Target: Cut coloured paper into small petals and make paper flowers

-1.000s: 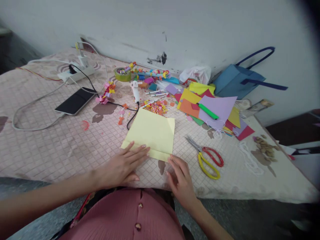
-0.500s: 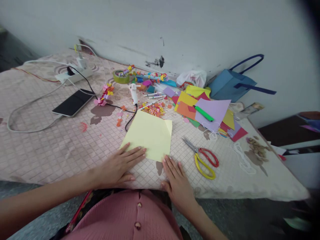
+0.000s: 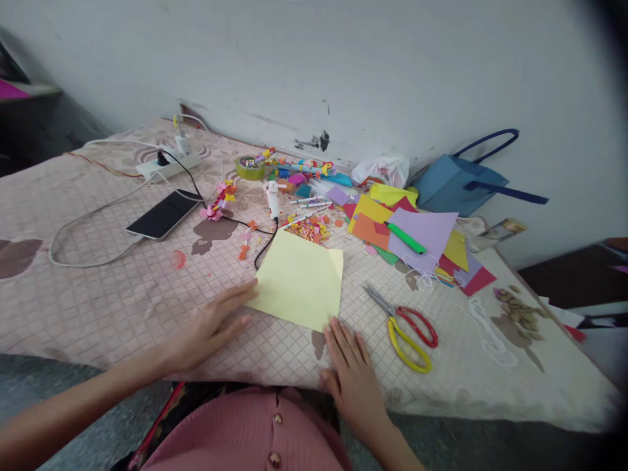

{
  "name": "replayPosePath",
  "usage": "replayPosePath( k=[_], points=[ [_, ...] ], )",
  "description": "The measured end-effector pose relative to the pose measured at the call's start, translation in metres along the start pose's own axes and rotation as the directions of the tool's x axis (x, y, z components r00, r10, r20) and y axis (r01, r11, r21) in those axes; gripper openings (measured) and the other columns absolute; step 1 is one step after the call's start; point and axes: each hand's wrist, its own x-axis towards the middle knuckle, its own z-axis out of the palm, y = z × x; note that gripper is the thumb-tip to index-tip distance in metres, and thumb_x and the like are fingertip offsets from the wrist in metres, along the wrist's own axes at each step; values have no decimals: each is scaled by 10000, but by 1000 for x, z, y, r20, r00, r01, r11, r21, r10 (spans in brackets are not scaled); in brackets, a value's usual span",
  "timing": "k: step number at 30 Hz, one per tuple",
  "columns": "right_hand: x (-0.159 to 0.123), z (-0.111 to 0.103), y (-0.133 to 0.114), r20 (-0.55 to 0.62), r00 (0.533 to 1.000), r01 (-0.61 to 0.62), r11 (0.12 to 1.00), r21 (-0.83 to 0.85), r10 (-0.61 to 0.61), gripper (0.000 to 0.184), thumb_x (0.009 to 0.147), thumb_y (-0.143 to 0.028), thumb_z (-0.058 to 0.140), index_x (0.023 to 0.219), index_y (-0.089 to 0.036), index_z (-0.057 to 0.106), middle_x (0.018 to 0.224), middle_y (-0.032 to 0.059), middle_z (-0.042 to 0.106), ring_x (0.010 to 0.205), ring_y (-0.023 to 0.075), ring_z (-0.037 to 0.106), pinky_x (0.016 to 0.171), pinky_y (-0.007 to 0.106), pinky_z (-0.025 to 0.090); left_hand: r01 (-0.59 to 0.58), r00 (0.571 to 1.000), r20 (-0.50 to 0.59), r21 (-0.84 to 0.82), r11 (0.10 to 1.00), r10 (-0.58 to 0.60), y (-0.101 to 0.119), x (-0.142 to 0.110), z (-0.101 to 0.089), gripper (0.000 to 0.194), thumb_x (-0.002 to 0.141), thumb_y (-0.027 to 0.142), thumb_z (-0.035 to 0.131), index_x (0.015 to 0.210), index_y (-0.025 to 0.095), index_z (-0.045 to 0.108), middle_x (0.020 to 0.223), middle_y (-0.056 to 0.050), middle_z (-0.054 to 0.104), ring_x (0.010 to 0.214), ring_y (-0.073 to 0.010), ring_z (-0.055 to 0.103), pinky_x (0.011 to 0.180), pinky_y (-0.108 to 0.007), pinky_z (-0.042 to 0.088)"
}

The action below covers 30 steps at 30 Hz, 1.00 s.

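Observation:
A pale yellow sheet of paper (image 3: 299, 278) lies flat before me, its upper right corner creased. My left hand (image 3: 213, 327) is at the sheet's lower left edge, fingers stretched out, with the fingertips at the paper's border. With fingers extended, my right hand (image 3: 350, 369) rests on the table, its fingertips at the sheet's lower right corner. To the right of that hand lie scissors (image 3: 400, 324) with one red and one yellow handle loop. A white glue gun (image 3: 273, 199) stands just behind the paper, its black cord running by the sheet's left side.
Coloured paper sheets (image 3: 426, 229) with a green cutter or marker (image 3: 405, 237) on top lie at the right, before a blue bag (image 3: 456, 183). A phone (image 3: 164, 214) and a power strip (image 3: 169, 167) are at the left. White string (image 3: 488, 333) lies far right.
My left hand has slid left, off the sheet's lower part to its left edge. My right hand stays at the lower right corner. The whole view has shifted slightly.

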Motion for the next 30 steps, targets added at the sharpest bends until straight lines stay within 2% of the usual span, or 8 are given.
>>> replayPosePath(
  k=[2, 6, 12, 18, 22, 25, 28, 30],
  points=[
    [0, 1, 0, -10, 1000, 4, 1000, -6, -4, 644, 877, -206, 440, 1470, -152, 195, 1494, 114, 300, 1368, 274, 276, 1062, 547, 313, 166, 978, -81, -271, 948, -194, 1, 14, -5, 396, 927, 361, 405, 1294, 214, 430, 1387, -114, 460, 1229, -250, 486, 987, -451, 436],
    [0, 2, 0, 10, 1000, -1, 1000, -24, 1, 637, 883, -213, 438, 1468, -137, 199, 1500, 117, 283, 1377, 271, 253, 1063, 545, 309, 346, 912, 13, -562, 751, -410, -4, 49, -14, 423, 814, 402, 559, 1157, 169, 473, 1173, -123, 591, 987, -244, 625, 689, -355, 552],
    [1, 2, -2, 22, 1000, -2, 1000, -4, 2, 633, 891, -220, 437, 1472, -164, 191, 1504, 97, 281, 1381, 266, 242, 1075, 541, 287, 356, 921, 106, -622, 698, -375, -6, 78, -18, 404, 676, 313, 682, 1019, 171, 523, 757, 8, 587, 593, -123, 574, 469, -205, 406],
    [-2, -11, 18, -17, 999, -32, 993, 110, 34, 549, 911, -241, 424, 1434, -156, 282, 1495, 104, 307, 1382, 254, 233, 1051, 470, 353, 317, 926, -44, -450, 835, -376, -8, 59, -20, 205, 734, 319, 611, 878, 174, 618, 608, 31, 506, 521, -99, 469, 456, -193, 314],
    [-9, -29, 87, -195, 965, -159, 983, 91, 175, 398, 888, -331, 476, 1241, -150, 497, 1261, 142, 548, 1199, 275, 464, 998, 478, 384, 337, 897, -140, -396, 854, -419, -20, 42, -23, 235, 761, 352, 580, 920, 183, 618, 629, 20, 527, 509, -109, 469, 446, -202, 320],
    [-16, -36, 145, -150, 944, -297, 955, 10, 295, 418, 791, -454, 580, 1064, -137, 565, 1045, 156, 609, 1024, 320, 539, 900, 505, 421, 339, 904, -163, -293, 894, -396, -31, 33, -23, 249, 797, 375, 549, 940, 182, 616, 616, 18, 502, 500, -117, 479, 428, -208, 340],
    [-20, -39, 179, -6, 922, -385, 920, 71, 386, 458, 714, -503, 635, 977, -140, 541, 924, 138, 609, 880, 290, 576, 785, 430, 475, 232, 926, -293, -52, 971, -237, -32, 27, -24, 252, 823, 378, 541, 990, 201, 607, 1009, -78, 595, 866, -222, 604, 659, -318, 509],
    [-18, -41, 186, 89, 914, -404, 906, 122, 396, 454, 688, -510, 654, 943, -155, 528, 901, 119, 611, 816, 259, 586, 723, 378, 484, 136, 917, -393, 147, 980, -69, -22, 28, -23, 245, 845, 339, 535, 1051, 216, 583, 1307, -100, 476, 1199, -296, 463, 935, -465, 437]
  ],
)
